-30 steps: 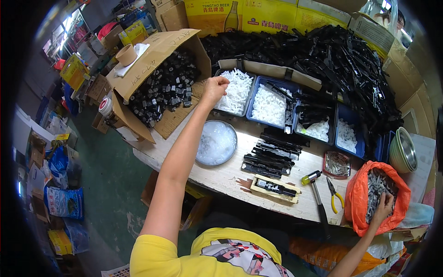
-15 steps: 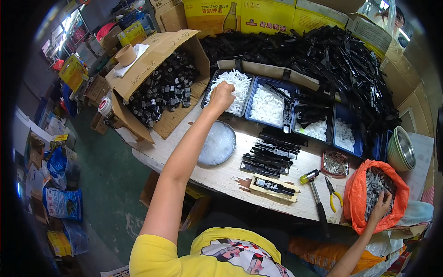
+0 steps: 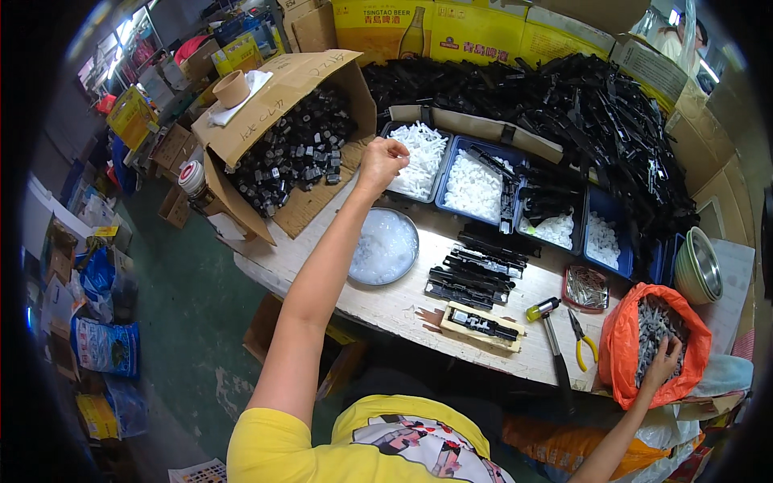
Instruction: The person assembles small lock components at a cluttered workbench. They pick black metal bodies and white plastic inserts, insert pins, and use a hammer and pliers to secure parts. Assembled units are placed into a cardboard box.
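Slim white sticks (image 3: 423, 165) lay beside the left hand (image 3: 382, 165), a crinkled orange plastic bag (image 3: 621, 346) around the right hand (image 3: 663, 365); whether either gripped anything was unclear.

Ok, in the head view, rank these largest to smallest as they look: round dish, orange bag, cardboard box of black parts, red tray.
1. Cardboard box
2. Orange bag
3. Round dish
4. Red tray
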Demonstrator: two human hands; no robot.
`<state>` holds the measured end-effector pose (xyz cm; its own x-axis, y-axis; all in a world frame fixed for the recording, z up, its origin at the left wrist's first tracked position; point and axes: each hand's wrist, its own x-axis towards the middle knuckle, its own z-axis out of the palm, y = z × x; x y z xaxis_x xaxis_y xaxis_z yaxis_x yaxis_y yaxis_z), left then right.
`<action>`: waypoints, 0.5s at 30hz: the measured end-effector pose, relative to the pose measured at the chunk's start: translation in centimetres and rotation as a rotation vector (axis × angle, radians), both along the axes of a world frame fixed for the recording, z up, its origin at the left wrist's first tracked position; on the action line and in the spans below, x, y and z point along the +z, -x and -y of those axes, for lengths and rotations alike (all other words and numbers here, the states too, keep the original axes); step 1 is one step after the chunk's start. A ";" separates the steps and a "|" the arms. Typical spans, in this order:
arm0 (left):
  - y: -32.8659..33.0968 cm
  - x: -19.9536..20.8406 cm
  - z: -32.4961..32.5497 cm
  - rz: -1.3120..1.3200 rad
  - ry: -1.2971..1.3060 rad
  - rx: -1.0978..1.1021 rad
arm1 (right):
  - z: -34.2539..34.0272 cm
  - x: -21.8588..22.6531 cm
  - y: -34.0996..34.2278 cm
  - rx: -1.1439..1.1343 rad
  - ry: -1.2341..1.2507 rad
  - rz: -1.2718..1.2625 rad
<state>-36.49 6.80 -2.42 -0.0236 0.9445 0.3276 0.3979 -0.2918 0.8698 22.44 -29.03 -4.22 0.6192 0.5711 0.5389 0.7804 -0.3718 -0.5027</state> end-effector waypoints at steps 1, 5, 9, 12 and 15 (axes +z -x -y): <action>0.3 0.8 0.9 0.101 0.044 -0.035 | 0.0 0.1 0.0 -0.002 -0.007 -0.007; 2.2 2.3 5.4 0.185 0.023 -0.025 | 0.6 -0.6 -1.0 0.025 -0.099 -0.049; 6.7 0.0 10.0 0.054 -0.023 0.056 | 0.4 0.5 0.6 0.038 -0.169 -0.097; 8.0 -2.1 12.6 -0.205 -0.111 0.122 | -0.6 3.3 4.8 0.045 -0.116 0.112; 7.5 -3.1 13.3 -0.352 -0.198 0.163 | -2.3 4.8 9.2 0.168 -0.041 0.085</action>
<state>-43.99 -6.53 -5.52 -0.0217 0.8557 0.5170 0.7150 -0.3481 0.6062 13.21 -26.75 0.53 0.4683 0.6393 0.6099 0.8700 -0.2133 -0.4445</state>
